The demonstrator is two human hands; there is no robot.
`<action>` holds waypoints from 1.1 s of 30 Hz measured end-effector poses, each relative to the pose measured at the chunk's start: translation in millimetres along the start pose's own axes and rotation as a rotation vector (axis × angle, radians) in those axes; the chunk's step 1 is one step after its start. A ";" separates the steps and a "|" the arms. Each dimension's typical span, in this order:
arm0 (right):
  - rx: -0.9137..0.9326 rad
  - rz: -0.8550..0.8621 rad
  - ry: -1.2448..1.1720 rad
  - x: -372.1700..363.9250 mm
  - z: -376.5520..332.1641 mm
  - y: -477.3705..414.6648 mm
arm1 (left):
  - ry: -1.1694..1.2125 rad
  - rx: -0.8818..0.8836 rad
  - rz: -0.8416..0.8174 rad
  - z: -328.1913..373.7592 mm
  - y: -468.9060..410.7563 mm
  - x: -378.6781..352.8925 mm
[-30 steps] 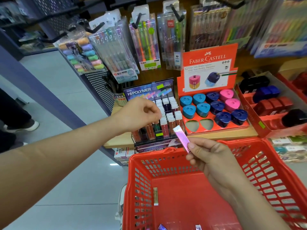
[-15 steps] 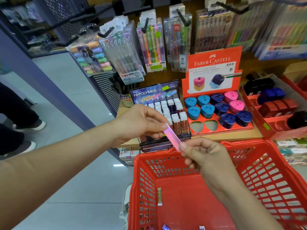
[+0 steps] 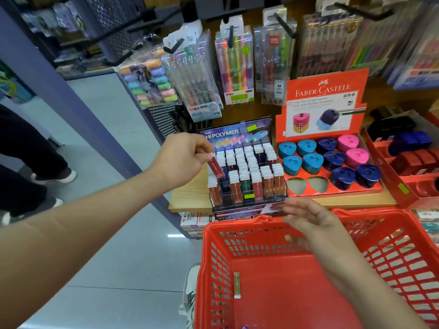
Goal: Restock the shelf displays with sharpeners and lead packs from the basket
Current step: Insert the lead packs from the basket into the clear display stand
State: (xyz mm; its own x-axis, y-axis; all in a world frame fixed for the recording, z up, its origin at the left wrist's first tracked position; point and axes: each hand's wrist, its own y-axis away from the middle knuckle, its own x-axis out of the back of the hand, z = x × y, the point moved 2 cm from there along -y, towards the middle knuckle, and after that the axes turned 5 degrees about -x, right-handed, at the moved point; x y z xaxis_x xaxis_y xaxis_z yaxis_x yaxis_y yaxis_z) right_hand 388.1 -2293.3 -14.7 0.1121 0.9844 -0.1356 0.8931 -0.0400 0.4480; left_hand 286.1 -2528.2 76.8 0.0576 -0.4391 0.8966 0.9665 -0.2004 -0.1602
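Pinching a red lead pack (image 3: pixel 216 167) by its white-capped end between thumb and fingertips, the left hand (image 3: pixel 183 160) holds it tilted just above the left columns of the HI-POLYMER lead display (image 3: pixel 247 179).

Head view, the sole view: the right hand (image 3: pixel 308 219) hangs over the far rim of the red basket (image 3: pixel 392 257), fingers loosely spread and blurred, holding nothing. A second lead pack (image 3: pixel 236 284) lies flat on the basket floor near the left wall.

The lead display stands on the wooden shelf (image 3: pixel 190 198), its rows closely filled with white-capped packs. Just beside it on the right stands the Faber-Castell sharpener tray (image 3: pixel 325 103): blue, navy and pink sharpeners (image 3: pixel 332 160) are seated, and two front-left sockets are vacant. Further right, a second red tray (image 3: pixel 401 188) holds dark, blue and red sharpeners.

Obstructions: hanging pen packs (image 3: pixel 234 67) overhang the displays from pegs above, and the basket's far rim sits close beneath the shelf edge. Another person's legs and shoes (image 3: pixel 55 176) stand on the floor at left.
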 end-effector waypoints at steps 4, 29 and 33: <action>0.056 0.046 0.079 3.5 -5.5 -10.6 | 0.003 -0.049 -0.024 1.9 0.2 -6.1; 0.075 0.015 0.354 2.4 -14.4 -45.6 | -0.073 -0.110 -0.164 -4.4 -13.1 -19.2; 0.083 0.020 0.341 1.7 -16.1 -48.1 | 0.065 -0.053 -0.004 3.0 -32.4 -11.5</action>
State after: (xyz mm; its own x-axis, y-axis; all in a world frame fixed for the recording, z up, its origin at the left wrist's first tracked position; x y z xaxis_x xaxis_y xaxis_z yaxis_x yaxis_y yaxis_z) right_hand 338.4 -2286.9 -22.3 -0.0091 0.9833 0.1815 0.9263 -0.0601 0.3720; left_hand 254.8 -2514.0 73.0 0.0360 -0.4937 0.8689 0.9521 -0.2473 -0.1800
